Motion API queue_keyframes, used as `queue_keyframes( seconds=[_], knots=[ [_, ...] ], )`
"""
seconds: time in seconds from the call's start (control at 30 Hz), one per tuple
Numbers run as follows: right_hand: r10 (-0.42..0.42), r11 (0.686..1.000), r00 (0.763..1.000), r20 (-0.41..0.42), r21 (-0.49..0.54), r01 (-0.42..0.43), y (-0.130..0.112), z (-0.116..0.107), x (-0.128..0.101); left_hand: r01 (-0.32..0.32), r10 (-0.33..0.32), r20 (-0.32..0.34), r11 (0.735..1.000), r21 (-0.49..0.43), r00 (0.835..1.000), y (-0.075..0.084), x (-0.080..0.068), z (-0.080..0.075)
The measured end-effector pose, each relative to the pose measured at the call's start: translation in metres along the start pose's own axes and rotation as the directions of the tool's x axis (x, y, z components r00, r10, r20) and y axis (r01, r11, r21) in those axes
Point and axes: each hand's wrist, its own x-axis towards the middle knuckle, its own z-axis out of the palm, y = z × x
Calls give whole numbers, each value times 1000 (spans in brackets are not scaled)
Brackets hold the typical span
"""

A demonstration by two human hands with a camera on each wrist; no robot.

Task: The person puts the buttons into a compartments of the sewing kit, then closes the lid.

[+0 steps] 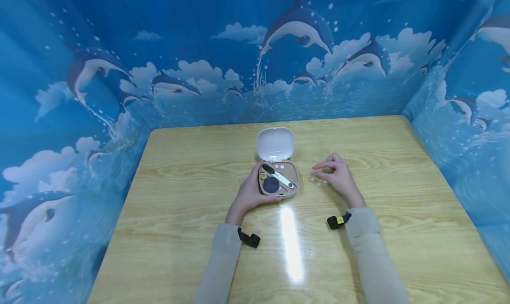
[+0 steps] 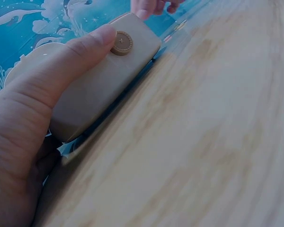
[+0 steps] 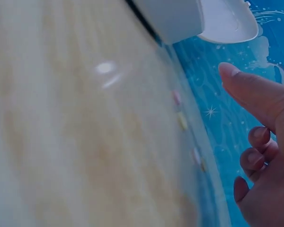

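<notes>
One open beige case [image 1: 277,178] mid-table, left hand [image 1: 250,192] gripping its left side with thumb along the front, right hand [image 1: 338,176] empty, fingers loosely curled, just right of it, over about three small pills [image 1: 318,182] on the wooden table [image 1: 398,233]

Finding no readable text, label, brand or number anywhere; showing only a small mark (perhaps an x, too blurred to confirm) on the case's round button [image 2: 121,42].
</notes>
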Motion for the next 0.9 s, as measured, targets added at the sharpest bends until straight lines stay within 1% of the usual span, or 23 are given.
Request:
queue_keyframes(
  seconds=[0.07,0.23,0.3,0.53,0.67,0.9],
  knots=[
    [-15,1000,1000,5,-20,15,5,2,-2,6,-6,1,1000,1,1000,0,0,0],
    [-56,998,998,-18,-5,56,12,4,-5,5,-5,6,1000,4,1000,2,0,1],
    [-58,998,998,-31,14,58,14,4,-6,4,-4,7,1000,5,1000,2,0,1],
    [-64,998,997,-37,3,64,25,8,-8,5,-5,5,1000,1,1000,1,0,1],
    [-87,996,995,-44,2,87,27,12,-9,-2,2,1,1000,6,1000,1,0,1],
    [-151,984,987,-55,-99,145,29,16,-8,-2,2,1,1000,2,1000,0,0,1]
  ],
)
